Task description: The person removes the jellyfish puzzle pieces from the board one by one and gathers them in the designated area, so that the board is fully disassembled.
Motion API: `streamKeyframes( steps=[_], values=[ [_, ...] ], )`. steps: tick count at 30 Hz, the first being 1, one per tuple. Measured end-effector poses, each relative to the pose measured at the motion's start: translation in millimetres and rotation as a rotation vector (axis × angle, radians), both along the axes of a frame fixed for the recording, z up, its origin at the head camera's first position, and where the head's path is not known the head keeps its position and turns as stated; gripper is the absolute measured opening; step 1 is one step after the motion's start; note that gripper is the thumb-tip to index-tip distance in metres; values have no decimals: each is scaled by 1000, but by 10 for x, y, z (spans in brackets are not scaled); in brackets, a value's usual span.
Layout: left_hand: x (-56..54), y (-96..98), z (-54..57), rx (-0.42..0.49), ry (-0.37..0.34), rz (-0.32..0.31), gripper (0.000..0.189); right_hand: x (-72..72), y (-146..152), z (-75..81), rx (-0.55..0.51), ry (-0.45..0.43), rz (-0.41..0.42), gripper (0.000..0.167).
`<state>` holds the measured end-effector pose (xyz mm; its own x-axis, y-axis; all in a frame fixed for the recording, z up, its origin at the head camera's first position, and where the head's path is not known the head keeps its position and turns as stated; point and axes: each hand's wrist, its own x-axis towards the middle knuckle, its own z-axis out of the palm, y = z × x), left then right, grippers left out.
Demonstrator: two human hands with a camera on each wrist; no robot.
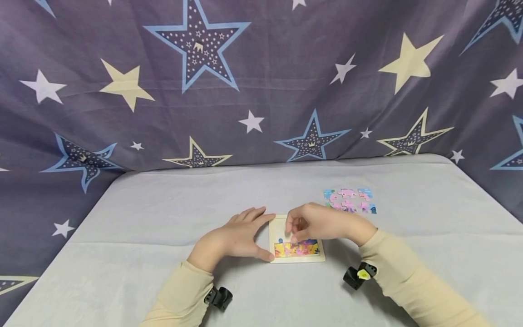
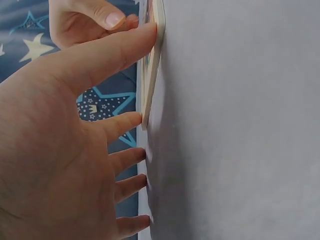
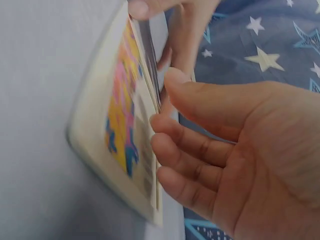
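A shallow wooden puzzle tray (image 1: pixel 297 260) lies on the cloth, its lower part filled with yellow, pink and blue jigsaw pieces (image 1: pixel 296 250); the upper part shows bare wood. With fingers spread, my left hand (image 1: pixel 241 236) touches the tray's left side: thumb at the lower corner, index finger at the upper one. Over the tray, my right hand (image 1: pixel 316 222) has loosely bent fingers, the thumb tip right at the top edge of the filled part. In the right wrist view, no piece shows between its thumb (image 3: pixel 200 95) and fingers (image 3: pixel 185 160).
Behind my right hand lies a group of loose pink and blue jigsaw pieces (image 1: pixel 351 196), loosely arranged together. Pale grey cloth (image 1: pixel 163 218) covers the table. A dark curtain (image 1: pixel 265 81) with stars hangs along the back and sides.
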<state>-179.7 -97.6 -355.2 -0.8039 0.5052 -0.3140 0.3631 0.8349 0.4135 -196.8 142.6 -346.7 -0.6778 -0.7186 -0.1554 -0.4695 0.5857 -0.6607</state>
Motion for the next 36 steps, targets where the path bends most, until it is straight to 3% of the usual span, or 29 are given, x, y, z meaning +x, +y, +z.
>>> streamKeyframes(
  steps=[6,11,27,36],
  values=[
    [6,-5,-1,45,12,-36,101,104,-118,-41,15,7,25,18],
    [-4,-14,-6,63,4,-53,102,143,-178,-82,38,69,24,25],
    [-22,-37,-10,75,-11,-67,101,233,-274,-55,120,115,-70,19],
    [-27,-40,-12,91,-10,-63,102,214,-254,-37,106,123,-46,24]
  ],
)
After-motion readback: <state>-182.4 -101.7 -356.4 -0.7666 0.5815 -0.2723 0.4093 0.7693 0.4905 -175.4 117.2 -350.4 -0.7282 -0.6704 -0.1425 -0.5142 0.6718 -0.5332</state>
